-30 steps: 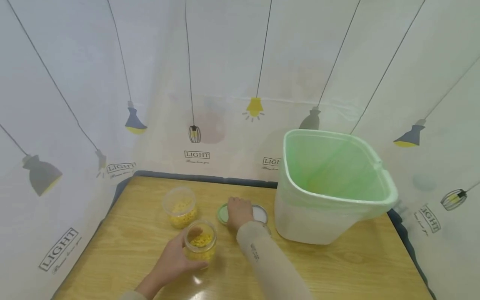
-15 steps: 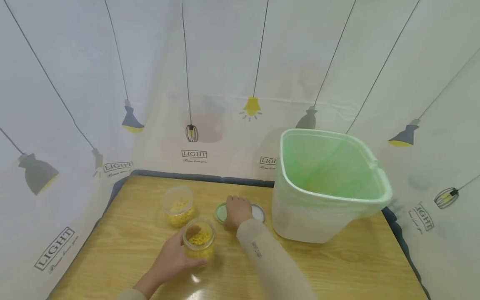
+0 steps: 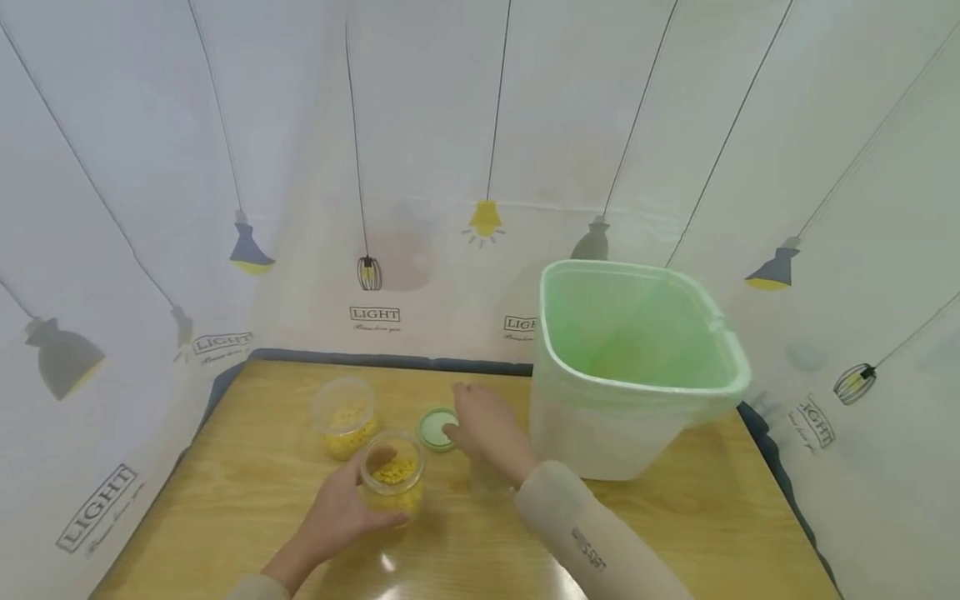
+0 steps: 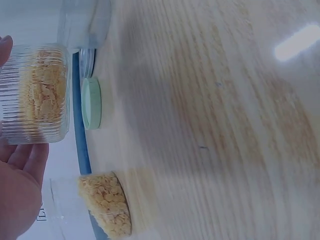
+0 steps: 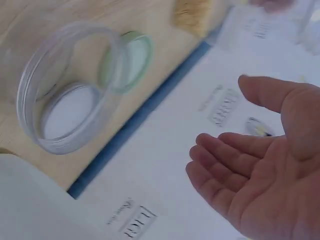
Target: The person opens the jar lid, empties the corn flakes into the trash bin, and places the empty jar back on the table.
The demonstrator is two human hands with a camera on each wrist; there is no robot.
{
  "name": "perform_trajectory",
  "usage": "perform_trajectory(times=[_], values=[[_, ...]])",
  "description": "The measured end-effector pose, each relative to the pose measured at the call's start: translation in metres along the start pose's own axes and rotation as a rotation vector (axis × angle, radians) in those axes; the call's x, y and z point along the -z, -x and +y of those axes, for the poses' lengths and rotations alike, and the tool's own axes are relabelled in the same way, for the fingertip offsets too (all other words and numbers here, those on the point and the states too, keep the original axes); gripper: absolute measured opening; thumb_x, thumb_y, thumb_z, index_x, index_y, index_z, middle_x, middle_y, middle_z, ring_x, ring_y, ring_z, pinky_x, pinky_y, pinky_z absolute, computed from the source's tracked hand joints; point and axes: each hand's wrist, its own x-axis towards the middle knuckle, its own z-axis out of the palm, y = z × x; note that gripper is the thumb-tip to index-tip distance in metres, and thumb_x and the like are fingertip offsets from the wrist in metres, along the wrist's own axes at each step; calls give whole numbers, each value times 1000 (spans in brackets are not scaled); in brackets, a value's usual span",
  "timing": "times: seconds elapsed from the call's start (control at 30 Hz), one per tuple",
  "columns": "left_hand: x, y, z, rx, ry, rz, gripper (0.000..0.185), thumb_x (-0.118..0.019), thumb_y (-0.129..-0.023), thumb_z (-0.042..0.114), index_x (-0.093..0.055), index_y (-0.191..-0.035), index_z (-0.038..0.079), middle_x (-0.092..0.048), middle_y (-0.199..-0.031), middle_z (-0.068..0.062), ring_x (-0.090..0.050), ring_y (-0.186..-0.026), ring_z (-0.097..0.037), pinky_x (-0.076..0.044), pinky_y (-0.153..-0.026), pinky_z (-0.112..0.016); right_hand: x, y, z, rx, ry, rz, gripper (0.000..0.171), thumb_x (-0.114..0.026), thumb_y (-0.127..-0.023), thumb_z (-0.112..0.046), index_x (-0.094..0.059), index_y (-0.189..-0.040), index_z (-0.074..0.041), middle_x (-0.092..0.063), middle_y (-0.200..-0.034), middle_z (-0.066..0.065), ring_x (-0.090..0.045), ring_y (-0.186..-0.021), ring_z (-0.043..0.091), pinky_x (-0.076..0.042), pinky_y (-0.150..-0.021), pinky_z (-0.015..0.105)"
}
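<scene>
My left hand [image 3: 341,508] grips a ribbed glass jar [image 3: 393,481] of yellow flakes that stands on the wooden table [image 3: 247,500]; in the left wrist view my fingers [image 4: 22,160] wrap that jar [image 4: 35,95]. My right hand [image 3: 480,425] hovers open above the table, palm bare and fingers relaxed [image 5: 260,165], holding nothing. Just left of it lies a green lid [image 3: 437,429]. A clear empty jar [image 3: 489,483] stands under my right wrist; the right wrist view shows its rim [image 5: 30,75], with a pale grey lid [image 5: 70,112] behind it.
A second clear tub [image 3: 343,417] of yellow flakes stands behind the held jar. A large white bin [image 3: 570,433] with a green liner fills the right of the table. A curtain printed with lamps [image 3: 450,167] closes in the back and sides.
My right hand has lifted off the lids and drawn back toward me, open. The clear empty jar now shows beneath it. My left hand still holds its jar.
</scene>
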Motion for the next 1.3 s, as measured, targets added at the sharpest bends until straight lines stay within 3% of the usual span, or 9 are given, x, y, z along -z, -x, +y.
perform_trajectory(times=[0.3, 0.47, 0.7, 0.87, 1.03, 1.3], values=[[0, -4, 17, -65, -40, -4, 95, -93, -55, 43, -50, -137, 21, -61, -134, -2, -57, -125, -28, -45, -106, -54, 42, 86, 12, 149, -97, 256, 44, -61, -95, -24, -54, -134, -5, -60, -132, 15, -56, -124, 32, -48, -105, 46], [2, -8, 31, -98, -50, -7, 90, -93, -58, 39, -51, -136, 20, -61, -134, -3, -57, -125, -29, -45, -106, -54, 73, 114, 30, 143, -108, 371, 39, -61, -95, -21, -58, -130, -5, -64, -128, 14, -59, -120, 31, -50, -102, 46], [0, -16, 52, -167, -81, -17, 92, -89, -60, 49, -50, -137, 17, -60, -136, -2, -56, -127, -29, -46, -106, -53, 121, 144, 68, 123, -63, 569, 40, -65, -91, -18, -60, -129, -6, -65, -127, 13, -62, -115, 33, -52, -98, 49], [0, -21, 67, -197, -92, -12, 95, -90, -58, 48, -49, -138, 17, -60, -136, -3, -56, -126, -29, -46, -105, -53, 147, 157, 102, 44, -22, 603, 40, -62, -93, -19, -58, -131, -5, -62, -130, 17, -64, -107, 37, -54, -89, 52], [1, -29, 79, -256, -99, -13, 99, -91, -58, 44, -47, -140, 13, -59, -137, -7, -56, -127, -31, -46, -105, -53, 161, 159, 137, -26, -29, 606, 47, -62, -93, -20, -53, -135, -1, -54, -135, 25, -52, -120, 46, -45, -98, 61], [0, -43, 96, -254, -93, -22, 101, -89, -60, 49, -44, -143, 16, -55, -142, -4, -53, -130, -28, -46, -107, -50, 162, 148, 193, -225, -254, 576, 77, -52, -94, -24, -12, -152, 8, -25, -150, 37, -29, -136, 54, -29, -108, 69]])
